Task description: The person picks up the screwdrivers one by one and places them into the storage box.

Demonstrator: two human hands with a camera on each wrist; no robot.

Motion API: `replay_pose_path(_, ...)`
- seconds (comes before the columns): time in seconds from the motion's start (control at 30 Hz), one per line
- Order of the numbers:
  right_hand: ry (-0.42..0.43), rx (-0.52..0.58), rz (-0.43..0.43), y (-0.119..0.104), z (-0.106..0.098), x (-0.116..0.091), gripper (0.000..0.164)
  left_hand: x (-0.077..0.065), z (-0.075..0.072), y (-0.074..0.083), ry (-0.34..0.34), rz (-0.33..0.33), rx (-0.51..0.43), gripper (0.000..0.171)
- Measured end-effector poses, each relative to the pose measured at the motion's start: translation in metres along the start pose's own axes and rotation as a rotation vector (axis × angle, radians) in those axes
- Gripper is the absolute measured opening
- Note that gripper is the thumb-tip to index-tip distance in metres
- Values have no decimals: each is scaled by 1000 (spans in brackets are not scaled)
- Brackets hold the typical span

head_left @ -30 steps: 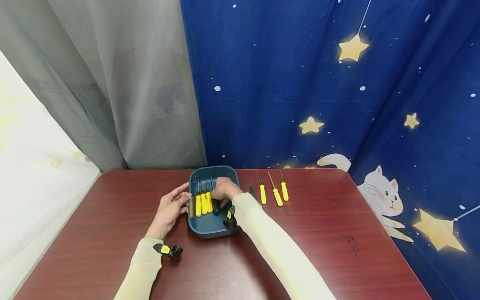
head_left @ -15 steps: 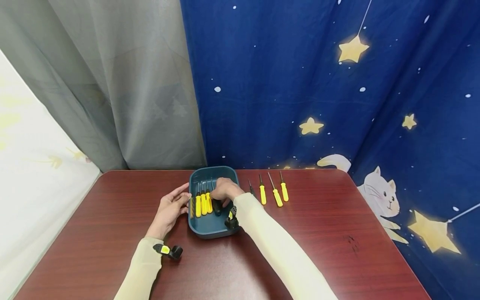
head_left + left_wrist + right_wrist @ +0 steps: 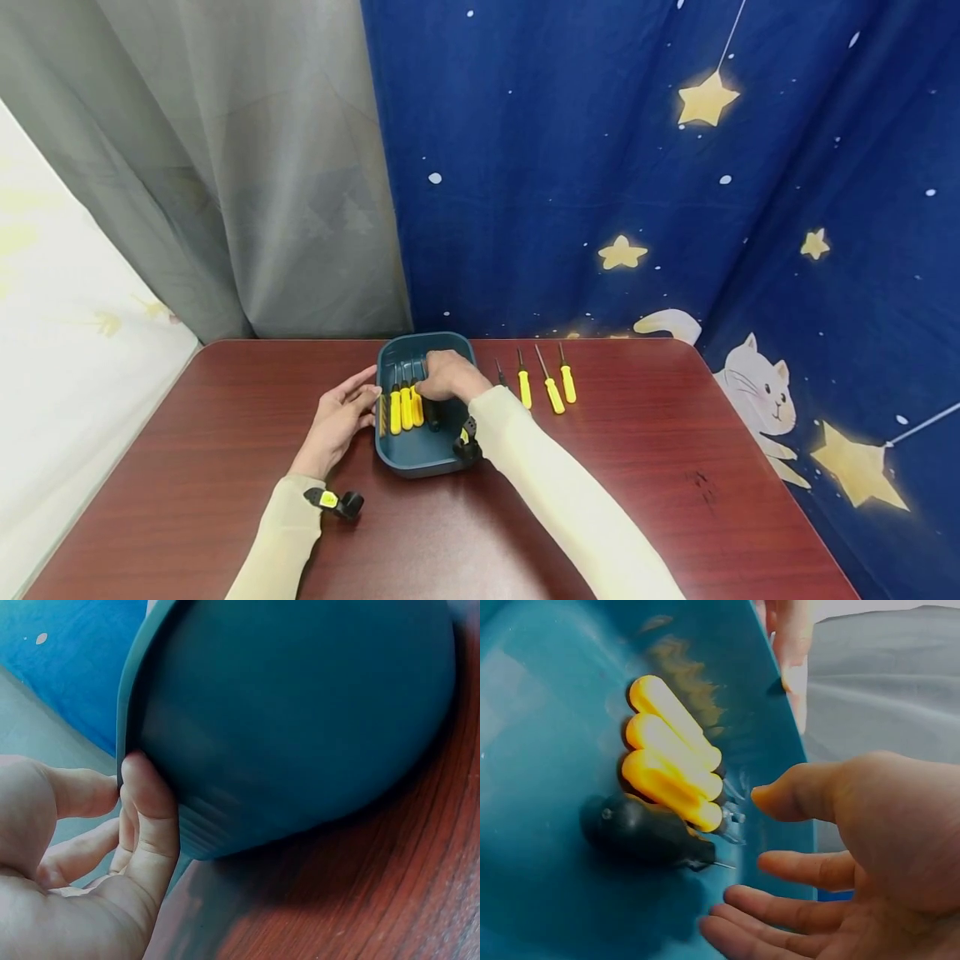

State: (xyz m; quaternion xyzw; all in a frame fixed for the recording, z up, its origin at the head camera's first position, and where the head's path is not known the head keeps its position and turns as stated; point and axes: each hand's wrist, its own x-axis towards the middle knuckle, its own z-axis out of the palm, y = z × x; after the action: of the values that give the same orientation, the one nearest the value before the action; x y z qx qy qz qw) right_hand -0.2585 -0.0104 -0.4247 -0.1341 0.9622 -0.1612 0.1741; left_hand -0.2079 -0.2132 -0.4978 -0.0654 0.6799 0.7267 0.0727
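A dark blue-green plastic bin [image 3: 423, 458] stands at the table's back edge. My left hand [image 3: 337, 421] pinches its left rim between thumb and fingers, as the left wrist view shows up close. Inside lie three yellow-handled screwdrivers [image 3: 671, 724], side by side along the left wall. Next to them is a black-handled screwdriver [image 3: 645, 832] with a thin shaft. My right hand [image 3: 450, 375] reaches into the bin above the tools. In the right wrist view its thumb and fingers are spread apart, beyond the screwdriver tips, with nothing between them.
Right of the bin, three more yellow-handled screwdrivers [image 3: 554, 395] lie on the red-brown table [image 3: 637, 467]. A dark screwdriver [image 3: 501, 372] lies beside them, partly hidden by the right arm. Behind the table hang grey and blue star-patterned curtains [image 3: 540, 167].
My right hand has let go of the black-handled screwdriver and lifted slightly off it. The screwdriver stays in the bin beside the yellow ones. My left hand keeps its place.
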Motion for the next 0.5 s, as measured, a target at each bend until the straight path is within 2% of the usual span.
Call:
replay_pose_path(0.13, 38, -23, -51, -1, -4, -7, 52, -1, 0, 0, -6, 3, -4, 53)
replay_pose_path(0.33, 75, -77, -147, 4, -6, -15, 54, -2, 0, -1, 3, 10, -7, 52)
replay_pose_path(0.5, 117, -93, -195, 10, -8, -21, 55, -1, 1, -2, 5, 17, -11, 52)
